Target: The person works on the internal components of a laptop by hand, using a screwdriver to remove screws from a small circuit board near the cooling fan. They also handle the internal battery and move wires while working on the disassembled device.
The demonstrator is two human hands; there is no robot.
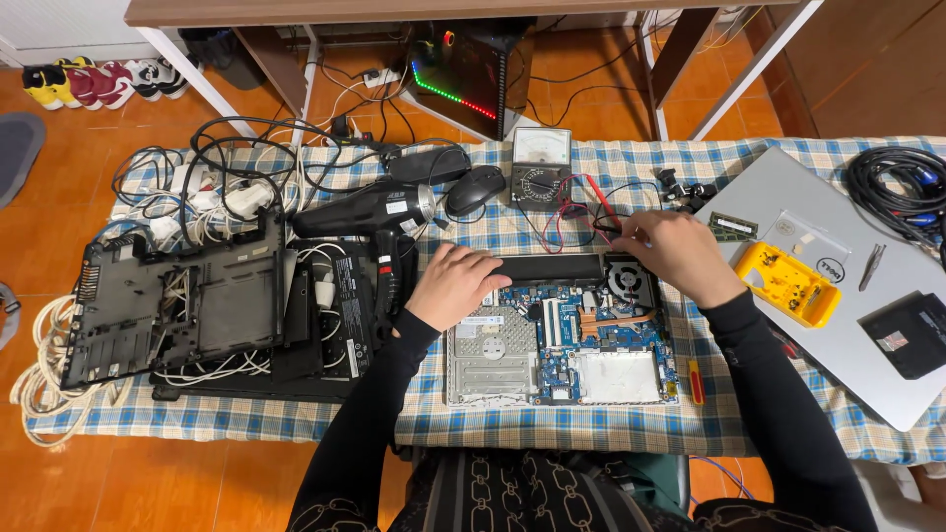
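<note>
While the opened laptop chassis (557,345) lies flat at the near middle of the checked tabletop (296,419), both hands rest on its far edge; the left hand (455,284) lies palm-down, fingers loosely curled and pressed against the left end of the long black battery bar (547,268), its grip closed on nothing visible; the right hand (678,254) sits above the cooling fan (627,279) at the chassis's far right corner, fingers bent together, and whether its grip pinches the red and black probe leads (581,212) cannot be told. Beyond the chassis stands an analogue multimeter (540,164); left of the chassis lie a black heat gun (370,212) and a stripped black base cover (182,305); right of the chassis, a yellow screw tray (788,284) sits on a silver laptop lid (838,355); a red-handled screwdriver (696,382) lies just beside the chassis's right edge.
</note>
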